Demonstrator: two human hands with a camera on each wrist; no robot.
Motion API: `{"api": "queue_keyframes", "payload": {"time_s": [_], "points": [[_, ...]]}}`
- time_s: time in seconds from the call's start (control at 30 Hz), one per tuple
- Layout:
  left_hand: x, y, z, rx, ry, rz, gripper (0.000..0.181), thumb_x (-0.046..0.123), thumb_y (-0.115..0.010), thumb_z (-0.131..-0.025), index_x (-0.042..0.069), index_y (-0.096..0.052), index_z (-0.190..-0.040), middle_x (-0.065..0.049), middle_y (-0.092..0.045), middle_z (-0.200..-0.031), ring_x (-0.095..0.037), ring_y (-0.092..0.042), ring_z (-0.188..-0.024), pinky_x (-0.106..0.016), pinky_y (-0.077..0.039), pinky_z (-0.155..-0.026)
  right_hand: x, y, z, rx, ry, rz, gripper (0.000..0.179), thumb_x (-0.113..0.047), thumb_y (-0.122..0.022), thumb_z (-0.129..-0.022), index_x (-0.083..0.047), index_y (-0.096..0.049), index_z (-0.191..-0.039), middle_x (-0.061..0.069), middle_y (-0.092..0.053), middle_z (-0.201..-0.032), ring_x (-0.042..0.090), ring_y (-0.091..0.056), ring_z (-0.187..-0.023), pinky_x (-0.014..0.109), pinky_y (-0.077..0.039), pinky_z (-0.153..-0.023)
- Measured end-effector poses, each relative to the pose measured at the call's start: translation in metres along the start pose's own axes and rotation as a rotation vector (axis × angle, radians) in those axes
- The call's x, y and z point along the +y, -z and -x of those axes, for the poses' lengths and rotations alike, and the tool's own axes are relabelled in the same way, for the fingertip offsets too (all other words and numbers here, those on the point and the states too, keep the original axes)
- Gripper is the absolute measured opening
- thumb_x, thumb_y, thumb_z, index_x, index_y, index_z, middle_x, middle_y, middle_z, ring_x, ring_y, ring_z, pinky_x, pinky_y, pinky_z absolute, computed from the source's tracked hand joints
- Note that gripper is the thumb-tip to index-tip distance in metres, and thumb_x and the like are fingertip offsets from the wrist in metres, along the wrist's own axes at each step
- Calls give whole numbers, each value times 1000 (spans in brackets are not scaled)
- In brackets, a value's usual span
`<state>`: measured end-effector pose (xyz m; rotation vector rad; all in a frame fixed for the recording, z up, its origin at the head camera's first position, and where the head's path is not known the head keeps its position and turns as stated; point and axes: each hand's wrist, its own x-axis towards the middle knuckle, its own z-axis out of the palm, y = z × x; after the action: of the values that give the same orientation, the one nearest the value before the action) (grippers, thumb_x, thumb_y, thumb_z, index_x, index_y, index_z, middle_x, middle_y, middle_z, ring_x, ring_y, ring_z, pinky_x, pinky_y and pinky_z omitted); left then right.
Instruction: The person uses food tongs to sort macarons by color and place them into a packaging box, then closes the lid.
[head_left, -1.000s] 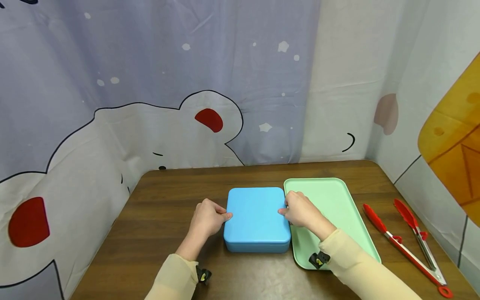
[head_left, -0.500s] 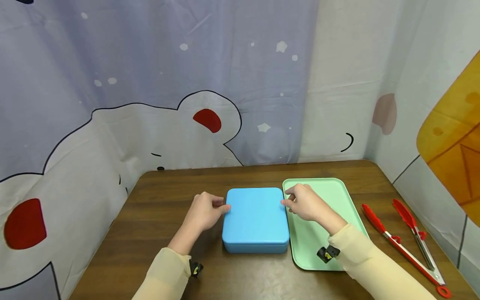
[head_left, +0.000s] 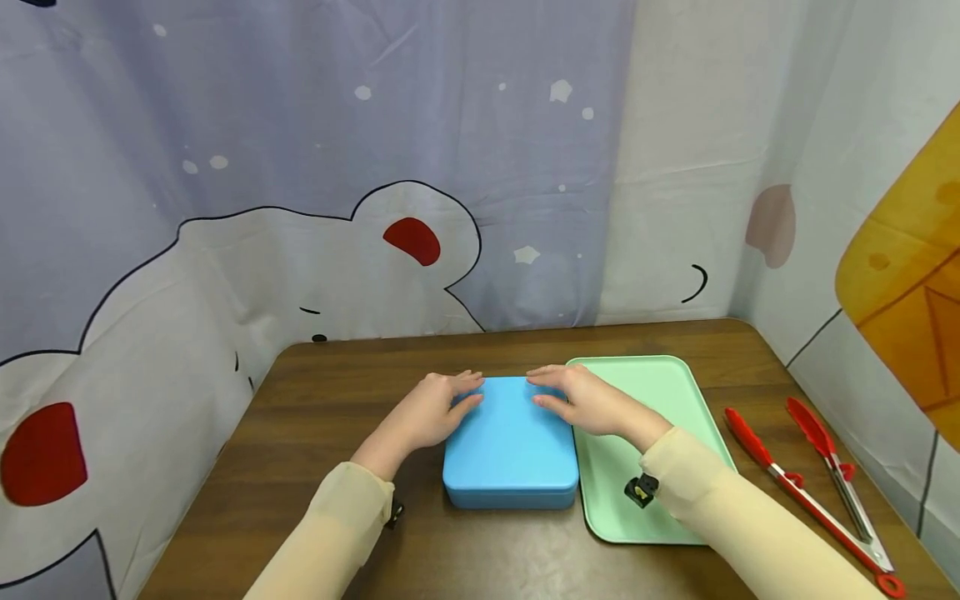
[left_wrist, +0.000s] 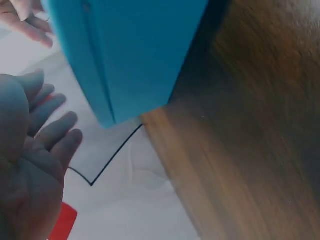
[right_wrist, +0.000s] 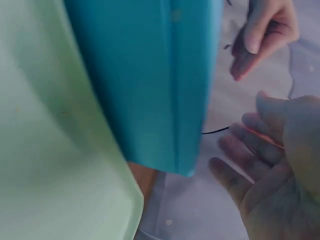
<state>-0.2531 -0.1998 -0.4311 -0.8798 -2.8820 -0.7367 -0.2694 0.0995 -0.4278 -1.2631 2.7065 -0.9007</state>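
A closed light-blue lidded box (head_left: pixel 512 454) stands on the wooden table, and a thin seam below its lid shows in the wrist views. My left hand (head_left: pixel 431 410) hovers over the lid's left far corner, fingers stretched and slightly bent. Over the right far corner is my right hand (head_left: pixel 596 402), its thumb apart from its fingers. In the left wrist view, a gap separates the left palm (left_wrist: pixel 30 165) from the box (left_wrist: pixel 130 55). The right wrist view likewise has the right palm (right_wrist: pixel 280 185) off the lid. Neither hand holds anything.
A pale green tray (head_left: pixel 652 500) lies against the box's right side, partly under my right forearm. Farther right, red-and-silver tongs (head_left: pixel 825 517) lie spread near the table's right edge. Printed curtains (head_left: pixel 525 167) close off the back and sides of the wooden table (head_left: pixel 337 392).
Both hands have let go of the box's side edges, lifted, and come inward over the lid with fingers straighter. The box, tray and tongs have stayed put.
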Motion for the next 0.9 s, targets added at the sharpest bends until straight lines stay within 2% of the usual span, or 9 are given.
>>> {"api": "queue_keyframes", "payload": {"time_s": [0.13,0.27,0.33,0.57,0.73,0.9], "points": [[-7,-7,-5,-86,-61,-19,45,27,-57,-112,8,-57,-153,-7,-52,-157,-25,-38,-152,-51,-33,-122,6,-8,-6,-113,49,19,45,-18,-55,-112,6,-55,-150,20,-48,-160,37,-41,-150,56,-32,-122],[-10,-14,-6,-168,-82,-103,48,33,-50,-115,12,-51,-158,-2,-45,-162,-23,-33,-154,-55,-29,-124,13,-15,-6,-194,53,27,48,-20,-53,-113,5,-49,-155,18,-39,-165,37,-31,-155,56,-23,-125],[-12,-16,-6,-185,-87,-122,49,34,-49,-115,13,-50,-158,-2,-44,-163,-23,-33,-155,-58,-28,-123,16,-17,-6,-213,53,26,49,-20,-53,-114,5,-48,-156,18,-37,-166,36,-29,-155,55,-21,-126],[-19,-19,-7,-178,-87,-97,47,35,-52,-113,15,-53,-156,2,-44,-162,-19,-34,-153,-58,-27,-124,24,-18,-7,-238,53,-28,50,-19,-55,-113,2,-46,-157,17,-37,-165,34,-27,-156,53,-19,-127],[-22,-23,-7,-172,-96,-84,46,35,-53,-113,16,-55,-155,2,-46,-160,-19,-36,-152,-55,-28,-124,29,-22,-3,-204,81,-56,49,-19,-56,-112,2,-49,-156,15,-38,-165,35,-28,-156,55,-20,-126],[-23,-26,-6,-139,-116,-81,44,32,-55,-112,15,-58,-152,1,-49,-158,-19,-40,-150,-49,-31,-124,31,-26,-2,-174,105,-65,48,-18,-57,-111,1,-51,-154,14,-40,-164,34,-30,-155,55,-23,-126]]}}
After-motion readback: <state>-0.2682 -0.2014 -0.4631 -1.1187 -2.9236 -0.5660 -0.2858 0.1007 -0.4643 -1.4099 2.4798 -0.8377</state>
